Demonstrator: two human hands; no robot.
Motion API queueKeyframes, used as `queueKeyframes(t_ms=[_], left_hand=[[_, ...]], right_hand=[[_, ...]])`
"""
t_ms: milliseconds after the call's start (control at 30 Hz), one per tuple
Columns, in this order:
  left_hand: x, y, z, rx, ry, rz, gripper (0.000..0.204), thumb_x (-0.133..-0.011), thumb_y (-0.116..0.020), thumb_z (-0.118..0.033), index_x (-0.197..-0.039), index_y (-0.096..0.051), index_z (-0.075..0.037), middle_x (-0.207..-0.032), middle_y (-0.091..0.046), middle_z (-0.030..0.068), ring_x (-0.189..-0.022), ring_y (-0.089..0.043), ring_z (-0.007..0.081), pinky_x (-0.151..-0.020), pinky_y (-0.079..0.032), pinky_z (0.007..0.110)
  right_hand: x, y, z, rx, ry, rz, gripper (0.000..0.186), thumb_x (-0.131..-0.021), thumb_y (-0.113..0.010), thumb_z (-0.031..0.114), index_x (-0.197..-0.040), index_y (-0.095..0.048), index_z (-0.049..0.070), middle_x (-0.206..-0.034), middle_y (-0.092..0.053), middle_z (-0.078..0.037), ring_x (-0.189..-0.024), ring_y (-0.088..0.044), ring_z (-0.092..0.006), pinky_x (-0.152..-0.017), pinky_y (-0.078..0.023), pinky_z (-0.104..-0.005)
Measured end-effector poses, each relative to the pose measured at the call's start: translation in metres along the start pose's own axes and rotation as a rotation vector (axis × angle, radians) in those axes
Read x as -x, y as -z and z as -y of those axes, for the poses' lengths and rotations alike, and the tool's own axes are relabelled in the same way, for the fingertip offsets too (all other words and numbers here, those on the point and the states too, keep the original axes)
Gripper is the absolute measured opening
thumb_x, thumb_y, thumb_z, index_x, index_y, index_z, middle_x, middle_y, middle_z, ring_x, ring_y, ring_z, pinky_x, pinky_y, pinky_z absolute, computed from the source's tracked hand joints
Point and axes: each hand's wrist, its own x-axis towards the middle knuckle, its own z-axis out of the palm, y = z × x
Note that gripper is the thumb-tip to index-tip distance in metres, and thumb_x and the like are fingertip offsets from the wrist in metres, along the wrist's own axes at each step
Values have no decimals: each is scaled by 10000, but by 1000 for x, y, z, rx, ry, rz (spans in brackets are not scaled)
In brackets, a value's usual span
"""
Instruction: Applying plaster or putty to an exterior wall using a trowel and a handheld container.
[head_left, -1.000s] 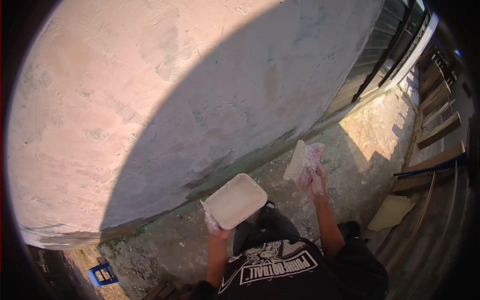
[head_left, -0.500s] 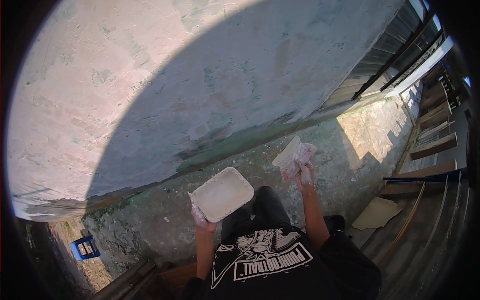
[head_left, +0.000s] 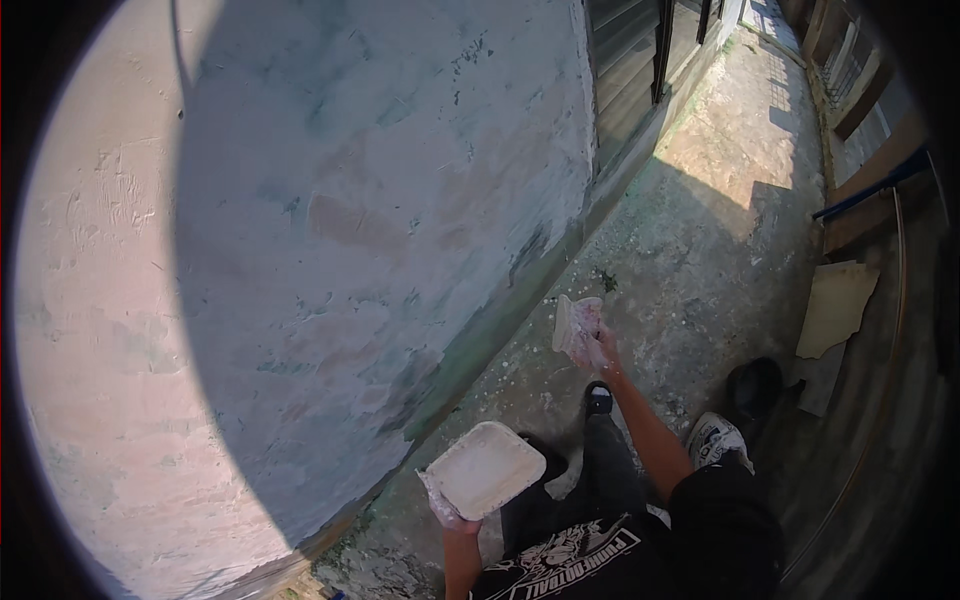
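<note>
Tray rests in the left hand, held by its lower left edge above the floor near the bottom edge of the wall, while the right hand grips a scraper. A turned wrist could tip the tray, and the white-smeared right hand might let the scraper slip
</note>
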Motion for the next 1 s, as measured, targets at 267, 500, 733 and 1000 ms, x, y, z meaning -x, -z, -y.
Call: queueKeyframes(t_ms=[267,500,733,1000], left_hand=[[-53,22,14,-495,73,-114,605,-907,-299,-544,-1336,-376,-125,-1353,-416,113,-1219,-411,350,-994,-322,577],[-108,72,-9,124,168,-221,637,-878,-336,-591,-1334,-382,-150,-1361,-408,93,-1224,-404,336,-992,-321,580],[-140,105,-49,-540,184,30,673,-851,-344,-645,-1330,-389,-173,-1354,-416,75,-1231,-396,326,-987,-333,567],[-163,142,-92,-816,199,33,669,-853,-352,-636,-1334,-379,-171,-1342,-430,74,-1218,-416,328,-973,-354,563]], right_hand=[[-106,-103,-60,104,308,-352,336,-738,-496,-50,-1051,-607,0,-832,-624,-186,-735,-611,-215,-690,-458,-286],[-131,-187,-96,-12,335,-480,446,-728,-465,-109,-1129,-583,44,-1018,-621,-178,-895,-622,-277,-785,-470,-307],[-33,-228,-124,2,430,-273,488,-711,-491,-123,-1150,-577,70,-1096,-599,-170,-998,-591,-321,-873,-458,-324],[-61,-198,-105,-116,315,-514,345,-796,-536,-68,-1106,-611,63,-1076,-626,-134,-969,-626,-256,-818,-485,-293]])
